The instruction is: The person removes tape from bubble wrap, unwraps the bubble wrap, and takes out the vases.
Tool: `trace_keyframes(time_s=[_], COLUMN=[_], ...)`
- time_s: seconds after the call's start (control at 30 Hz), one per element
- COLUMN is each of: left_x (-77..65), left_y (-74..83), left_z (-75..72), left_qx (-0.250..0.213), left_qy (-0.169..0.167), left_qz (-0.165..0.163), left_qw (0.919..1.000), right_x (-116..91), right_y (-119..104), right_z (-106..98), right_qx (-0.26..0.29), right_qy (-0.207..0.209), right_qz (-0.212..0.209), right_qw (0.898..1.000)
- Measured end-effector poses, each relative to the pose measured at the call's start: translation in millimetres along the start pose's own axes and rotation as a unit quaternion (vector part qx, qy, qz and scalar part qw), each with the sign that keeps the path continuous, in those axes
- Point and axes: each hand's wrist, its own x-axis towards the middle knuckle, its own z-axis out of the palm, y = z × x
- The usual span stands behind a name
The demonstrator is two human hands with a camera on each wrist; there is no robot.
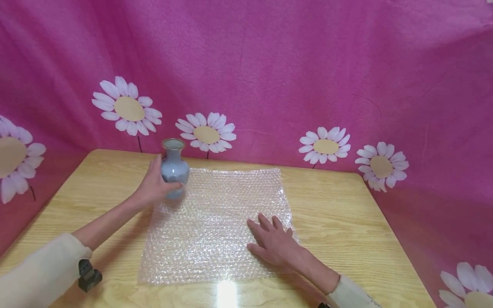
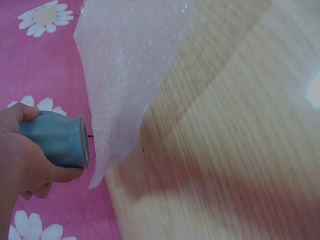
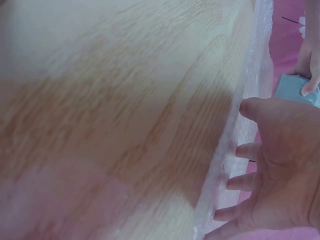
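Observation:
A blue-grey vase [image 1: 175, 169] with a brown-edged rim stands upright in my left hand [image 1: 152, 185], whose thumb and fingers grip its body. It is over the far left corner of a sheet of bubble wrap [image 1: 215, 222]. From the left wrist view, the foot of the vase [image 2: 60, 140] appears raised off the sheet. My right hand [image 1: 273, 241] rests on the right side of the bubble wrap with its fingers spread. In the right wrist view the fingers [image 3: 245, 181] lie along the sheet's edge and hold nothing.
The bubble wrap lies flat on a light wooden table [image 1: 331, 205]. Behind and beside the table hangs a magenta cloth [image 1: 265, 77] with large white daisies. Light glares off the table's near edge.

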Motion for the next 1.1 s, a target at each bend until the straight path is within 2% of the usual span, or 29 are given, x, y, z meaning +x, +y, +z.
trace_keyframes(time_s=[0.2,1.1], left_x=[4.0,21.4], left_y=[-2.3,-22.3], left_z=[-5.6,-24.8], left_qx=[0.009,0.011], left_qy=[0.017,0.078], left_qz=[0.012,0.005], left_qw=[0.9997,0.9968], right_x=[0.7,0.6], right_y=[0.6,-0.8], right_z=[-0.2,-0.7], right_qx=[0.003,0.009], right_qy=[-0.005,-0.003], right_qz=[0.000,0.001], right_qw=[1.000,1.000])
